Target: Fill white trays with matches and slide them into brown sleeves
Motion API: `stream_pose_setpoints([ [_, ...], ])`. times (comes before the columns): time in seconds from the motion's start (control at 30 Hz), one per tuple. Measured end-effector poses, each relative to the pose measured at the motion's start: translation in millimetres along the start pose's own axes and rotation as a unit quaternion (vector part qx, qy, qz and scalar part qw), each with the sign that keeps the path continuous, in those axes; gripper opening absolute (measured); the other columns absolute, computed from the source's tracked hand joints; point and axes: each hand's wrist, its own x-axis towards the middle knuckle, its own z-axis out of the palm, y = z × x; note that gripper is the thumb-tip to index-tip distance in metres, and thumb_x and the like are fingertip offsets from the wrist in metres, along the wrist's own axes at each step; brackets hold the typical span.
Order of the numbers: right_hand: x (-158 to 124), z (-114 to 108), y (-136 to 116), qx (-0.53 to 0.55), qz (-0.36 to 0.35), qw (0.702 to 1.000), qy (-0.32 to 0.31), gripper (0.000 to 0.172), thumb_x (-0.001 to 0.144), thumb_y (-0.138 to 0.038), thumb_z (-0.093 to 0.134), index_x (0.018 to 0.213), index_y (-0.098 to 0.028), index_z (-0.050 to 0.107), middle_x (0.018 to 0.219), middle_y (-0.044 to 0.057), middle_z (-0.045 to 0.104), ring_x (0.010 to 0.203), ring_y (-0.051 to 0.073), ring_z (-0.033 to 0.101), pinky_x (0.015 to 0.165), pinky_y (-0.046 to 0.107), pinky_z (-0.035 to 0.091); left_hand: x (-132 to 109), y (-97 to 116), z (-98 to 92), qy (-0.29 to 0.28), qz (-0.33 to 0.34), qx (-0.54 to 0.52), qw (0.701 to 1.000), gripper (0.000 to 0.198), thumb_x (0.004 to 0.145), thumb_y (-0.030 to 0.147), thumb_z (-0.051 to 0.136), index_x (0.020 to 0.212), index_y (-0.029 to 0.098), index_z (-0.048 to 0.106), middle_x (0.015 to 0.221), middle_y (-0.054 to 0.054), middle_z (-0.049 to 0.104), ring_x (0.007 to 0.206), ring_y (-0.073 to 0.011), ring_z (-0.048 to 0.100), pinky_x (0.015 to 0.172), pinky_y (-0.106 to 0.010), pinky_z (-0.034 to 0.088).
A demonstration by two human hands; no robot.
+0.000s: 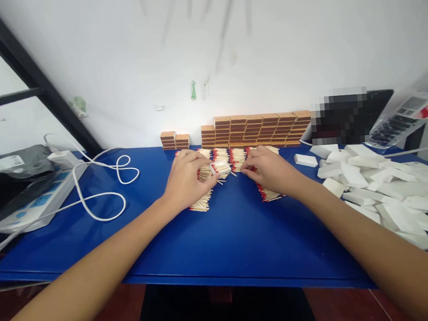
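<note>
My left hand (189, 178) is closed on a small white matchbox tray (220, 168) with red-tipped matches in it, tilted above the blue table. To its right, my right hand (269, 169) is closed in a pinch, fingertips close to the matches; what it pinches, if anything, is too small to make out. Piles of loose matches (238, 158) lie in rows behind and between the hands. More matches (201, 202) show below my left hand, and another pile (269, 194) sits partly hidden under my right hand.
Stacked brown matchboxes (256, 130) line the wall, with a smaller stack (175, 140) to their left. Many white trays (395, 182) are heaped at right, near a dark tablet (365, 115). White cables (104, 218) and a power strip (42, 194) lie on the blue table (234, 242) at left.
</note>
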Motion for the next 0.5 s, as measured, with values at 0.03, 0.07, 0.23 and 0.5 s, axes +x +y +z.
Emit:
stream_pose_setpoints([
  [0.03,0.1,1.3,0.6,-0.001,-0.002,1.0,-0.001,0.024,0.099,-0.025,0.06,0.083,-0.019,0.076,0.084,0.011,0.066,0.087,0.028,0.056,0.081,0.042,0.044,-0.2,0.0,0.4,-0.001,0.003,-0.001,1.0,0.026,0.087,0.034,0.084,0.107,0.018,0.08,0.106,-0.009,0.077,0.109,-0.0293,0.063,0.101,-0.049,0.053],
  [0.07,0.1,2.3,1.0,0.001,-0.004,1.0,-0.001,0.023,0.099,-0.024,0.06,0.083,-0.019,0.076,0.083,0.011,0.066,0.087,0.028,0.056,0.081,0.042,0.044,-0.4,-0.1,0.8,-0.001,0.005,-0.001,1.0,0.026,0.087,0.034,0.083,0.107,0.018,0.08,0.105,-0.009,0.077,0.108,-0.0292,0.063,0.101,-0.049,0.053],
  [0.23,0.1,5.3,3.5,0.014,-0.009,1.0,0.004,0.018,0.096,-0.021,0.062,0.08,-0.02,0.071,0.083,0.009,0.066,0.087,0.027,0.057,0.08,0.039,0.044,-1.7,-0.3,2.4,0.002,0.009,-0.003,1.0,0.027,0.088,0.034,0.083,0.108,0.017,0.079,0.106,-0.009,0.076,0.109,-0.0289,0.063,0.103,-0.049,0.053],
  [0.5,-0.4,4.5,2.9,0.013,0.009,1.0,-0.006,0.018,0.097,-0.023,0.063,0.08,-0.021,0.066,0.084,0.01,0.066,0.086,0.027,0.056,0.079,0.04,0.043,-2.2,0.1,3.3,-0.01,0.009,-0.004,1.0,0.026,0.088,0.035,0.082,0.108,0.019,0.08,0.105,-0.008,0.076,0.109,-0.029,0.062,0.102,-0.049,0.053],
])
